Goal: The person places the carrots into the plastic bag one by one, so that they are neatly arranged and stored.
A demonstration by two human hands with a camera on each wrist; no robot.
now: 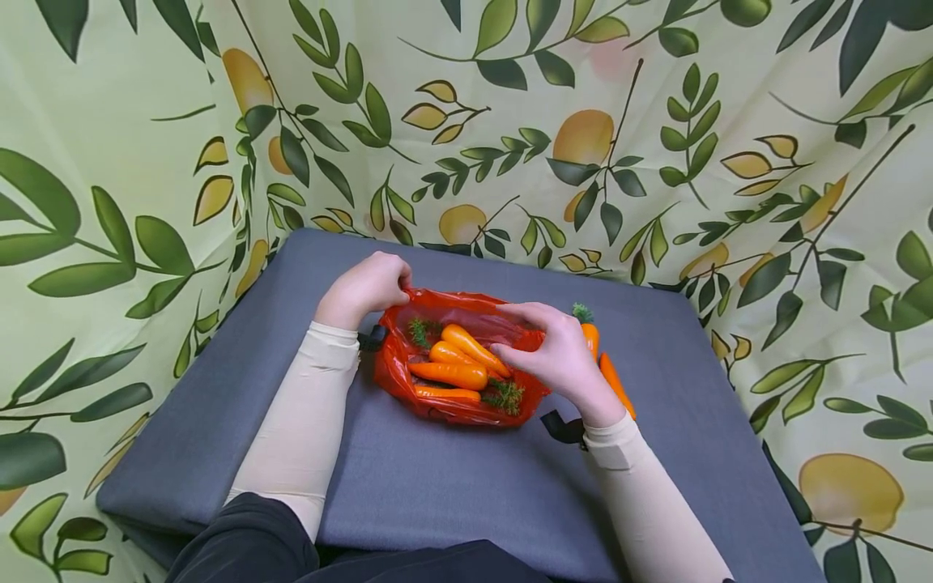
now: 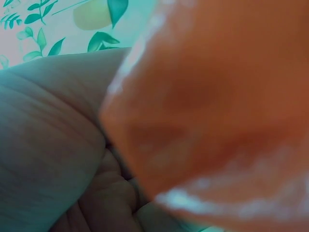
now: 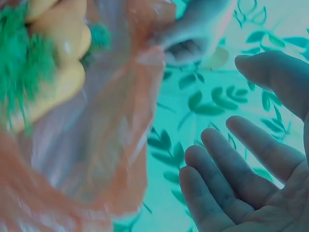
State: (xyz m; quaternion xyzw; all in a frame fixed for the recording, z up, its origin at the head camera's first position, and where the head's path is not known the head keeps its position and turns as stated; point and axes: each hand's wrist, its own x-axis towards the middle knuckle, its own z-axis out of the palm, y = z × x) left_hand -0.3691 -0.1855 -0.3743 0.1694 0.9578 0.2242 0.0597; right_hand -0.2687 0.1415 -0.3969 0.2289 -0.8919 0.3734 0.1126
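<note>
A red plastic bag lies with its mouth spread wide on the grey table, and several orange carrots with green tops rest inside it. My left hand grips the bag's rim at the far left corner; in the left wrist view, red plastic fills much of the picture beside the palm. Over the bag's right side hovers my right hand, thumb and fingers apart. The right wrist view shows that hand holding nothing, with the bag to its left.
Beyond my right hand, one carrot with a green top and another carrot lie on the grey table, partly hidden by the hand. Leaf-and-fruit patterned cloth hangs around the table's back and sides.
</note>
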